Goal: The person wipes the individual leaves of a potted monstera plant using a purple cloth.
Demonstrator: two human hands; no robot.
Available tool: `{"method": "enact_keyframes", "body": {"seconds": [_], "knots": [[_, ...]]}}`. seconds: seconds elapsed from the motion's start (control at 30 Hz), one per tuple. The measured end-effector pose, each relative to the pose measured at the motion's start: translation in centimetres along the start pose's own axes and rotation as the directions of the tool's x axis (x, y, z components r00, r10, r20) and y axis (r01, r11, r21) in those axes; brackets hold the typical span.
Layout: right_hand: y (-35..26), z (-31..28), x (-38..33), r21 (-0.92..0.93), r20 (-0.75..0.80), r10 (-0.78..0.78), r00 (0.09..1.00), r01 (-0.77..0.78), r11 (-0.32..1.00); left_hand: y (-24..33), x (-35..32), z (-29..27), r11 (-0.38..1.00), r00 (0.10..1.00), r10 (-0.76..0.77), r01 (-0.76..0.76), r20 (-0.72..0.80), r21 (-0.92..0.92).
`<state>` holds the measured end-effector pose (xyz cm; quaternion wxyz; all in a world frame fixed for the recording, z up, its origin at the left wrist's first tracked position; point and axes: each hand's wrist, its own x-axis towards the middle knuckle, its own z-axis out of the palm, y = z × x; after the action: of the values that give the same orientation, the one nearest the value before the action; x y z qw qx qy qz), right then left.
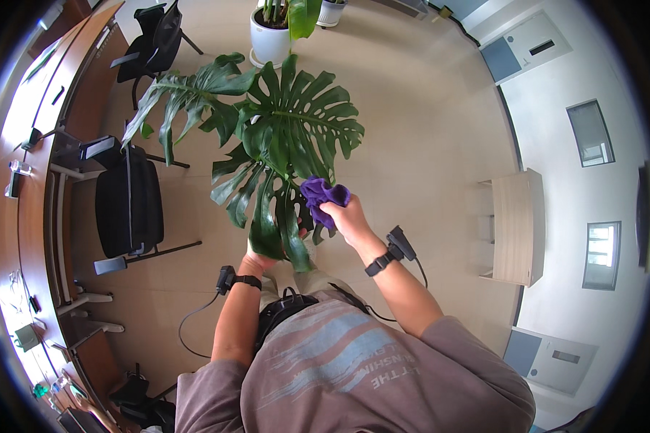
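your right hand holds purple cloth; press softly. can't tell if your left hand grips the near leaf.

The person's right grip holds a bunched purple cloth by the right edge of a plant's lower leaf; the left grip is partly hidden beneath that leaf. A white pot stands beyond. Black chairs line the brown worktop at left; a pale table stands near the right wall
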<state>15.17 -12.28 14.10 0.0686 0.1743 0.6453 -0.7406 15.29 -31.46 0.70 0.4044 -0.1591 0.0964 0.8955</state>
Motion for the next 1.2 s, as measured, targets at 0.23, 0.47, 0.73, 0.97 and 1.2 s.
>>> {"method": "enact_keyframes", "body": {"seconds": [0.23,0.47,0.73,0.97,1.2], "knots": [[7.0,2.8,2.4,-0.379,0.107,-0.099,0.989,0.132,0.916,-1.5,0.5,-0.1,0.995,0.998,0.042,-0.038,0.046,-0.094],[9.0,3.3,-1.2,-0.623,0.246,-0.388,0.888,0.451,0.639,-0.7,-0.2,-0.4,0.996,0.999,0.034,-0.032,0.024,-0.08],[10.3,2.6,-4.2,-0.727,0.211,-0.435,0.875,0.438,0.529,-1.2,-1.1,2.9,0.996,0.999,0.021,-0.024,-0.037,-0.082],[10.6,3.1,-6.0,-0.744,0.2,-0.431,0.88,0.423,0.518,-0.7,-1.3,2.8,0.993,0.993,-0.015,0.029,0.121,-0.112],[9.8,4.5,-7.6,-0.741,0.183,-0.409,0.894,0.399,0.54,-0.5,-1.8,1.8,0.995,0.999,-0.012,0.017,0.052,-0.103]]}}
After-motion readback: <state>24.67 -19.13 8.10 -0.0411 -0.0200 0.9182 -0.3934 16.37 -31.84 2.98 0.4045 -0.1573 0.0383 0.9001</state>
